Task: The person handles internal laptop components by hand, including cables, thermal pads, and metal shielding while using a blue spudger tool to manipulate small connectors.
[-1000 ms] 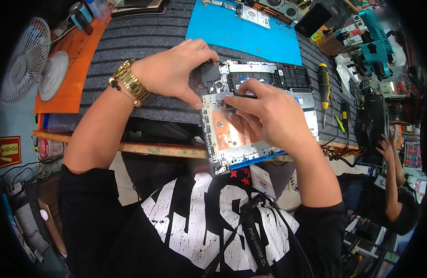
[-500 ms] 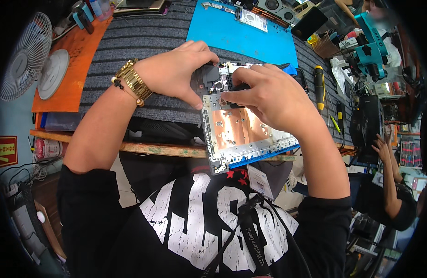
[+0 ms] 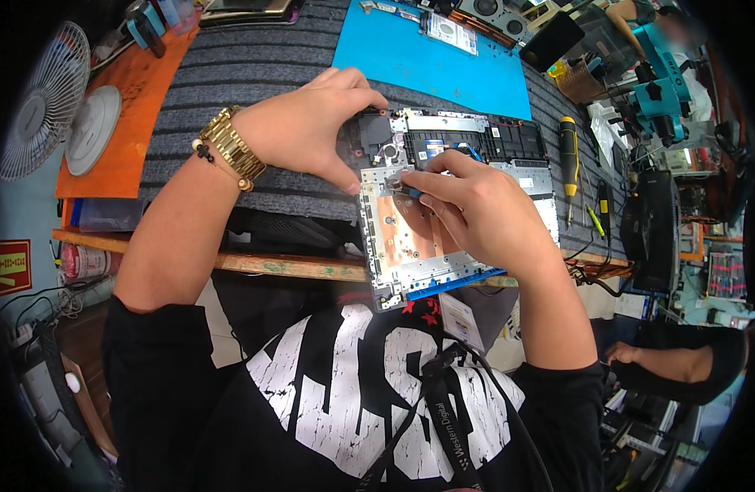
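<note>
An opened laptop chassis (image 3: 435,262) with black plastic, silver metal and a copper-coloured plate (image 3: 406,234) lies at the bench's near edge. My left hand (image 3: 316,127) grips its left side, thumb low and fingers at the top corner. Over the chassis, my right hand (image 3: 480,209) is closed in a pinch on a small dark-and-blue object, mostly hidden by the fingers, at the upper left of the metal plate. A blue strip (image 3: 451,283) runs along the chassis's lower edge.
A blue mat (image 3: 418,82) with a drive (image 3: 450,31) lies behind. Right are screwdrivers (image 3: 569,156) and a teal microscope (image 3: 652,90). Left are an orange mat (image 3: 82,189) and white fan (image 3: 41,98). Co-workers' arms show at far right (image 3: 681,361) and top right (image 3: 622,20).
My right hand has shifted down from half a second ago, uncovering more of the upper chassis. The right-hand co-worker's raised arms have lowered. My left hand stays in place.
</note>
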Motion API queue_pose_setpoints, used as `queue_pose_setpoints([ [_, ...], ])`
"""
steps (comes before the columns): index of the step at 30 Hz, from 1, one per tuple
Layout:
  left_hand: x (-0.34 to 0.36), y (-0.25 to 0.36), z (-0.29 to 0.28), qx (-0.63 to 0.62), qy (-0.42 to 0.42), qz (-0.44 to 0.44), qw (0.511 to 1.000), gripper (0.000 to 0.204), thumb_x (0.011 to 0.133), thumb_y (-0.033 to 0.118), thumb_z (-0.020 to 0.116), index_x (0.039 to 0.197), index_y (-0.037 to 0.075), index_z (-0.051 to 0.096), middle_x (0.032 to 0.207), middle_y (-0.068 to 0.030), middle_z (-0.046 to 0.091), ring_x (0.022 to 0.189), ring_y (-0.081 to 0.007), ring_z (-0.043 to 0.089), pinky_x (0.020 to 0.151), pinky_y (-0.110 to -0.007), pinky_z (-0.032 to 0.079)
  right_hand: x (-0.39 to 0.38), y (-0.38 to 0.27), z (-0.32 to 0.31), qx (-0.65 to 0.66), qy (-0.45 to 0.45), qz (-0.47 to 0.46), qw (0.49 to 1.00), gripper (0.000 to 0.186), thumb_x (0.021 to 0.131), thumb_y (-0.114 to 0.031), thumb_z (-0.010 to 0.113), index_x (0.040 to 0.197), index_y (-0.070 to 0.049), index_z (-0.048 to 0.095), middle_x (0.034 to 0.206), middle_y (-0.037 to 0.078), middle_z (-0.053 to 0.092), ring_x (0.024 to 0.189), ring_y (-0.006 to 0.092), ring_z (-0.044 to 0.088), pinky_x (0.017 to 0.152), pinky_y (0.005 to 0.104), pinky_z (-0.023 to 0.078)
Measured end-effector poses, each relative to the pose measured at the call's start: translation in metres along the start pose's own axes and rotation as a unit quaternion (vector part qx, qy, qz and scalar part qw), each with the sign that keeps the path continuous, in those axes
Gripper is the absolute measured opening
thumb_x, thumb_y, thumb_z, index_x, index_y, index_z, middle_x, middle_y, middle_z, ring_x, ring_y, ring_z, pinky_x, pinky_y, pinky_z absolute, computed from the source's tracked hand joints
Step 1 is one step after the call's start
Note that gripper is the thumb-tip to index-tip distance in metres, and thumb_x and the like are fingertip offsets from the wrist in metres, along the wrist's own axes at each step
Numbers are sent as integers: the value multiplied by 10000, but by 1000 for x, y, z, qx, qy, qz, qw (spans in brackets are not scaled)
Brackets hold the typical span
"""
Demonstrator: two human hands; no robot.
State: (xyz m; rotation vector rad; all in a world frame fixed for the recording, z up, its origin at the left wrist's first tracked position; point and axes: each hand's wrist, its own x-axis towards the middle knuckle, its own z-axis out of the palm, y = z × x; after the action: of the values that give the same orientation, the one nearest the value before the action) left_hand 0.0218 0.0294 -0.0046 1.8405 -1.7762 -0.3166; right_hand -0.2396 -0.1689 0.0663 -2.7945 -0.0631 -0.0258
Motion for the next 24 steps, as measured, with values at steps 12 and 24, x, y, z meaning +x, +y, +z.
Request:
queue_pose_setpoints([
  [12,-2,3,-2,9,5,3,1000,1134,672,407,1156,1624,39,663,1478,-127,650,1459,-378,600,1219,-505,569,-8,-14,14,-46,54,-5,998,319,1031,-170,854,1344,-120,890,1086,129,778,973,388,803,854,528,652],
  [24,-1,5,-1,10,4,13,1000,1135,682,399,1155,1615,11,639,1451,-140,638,1419,-384,603,1212,-496,558,-5,-2,15,-94,65,-51,992,397,948,-105,885,1341,-154,914,1155,84,797,1019,348,784,895,486,650],
])
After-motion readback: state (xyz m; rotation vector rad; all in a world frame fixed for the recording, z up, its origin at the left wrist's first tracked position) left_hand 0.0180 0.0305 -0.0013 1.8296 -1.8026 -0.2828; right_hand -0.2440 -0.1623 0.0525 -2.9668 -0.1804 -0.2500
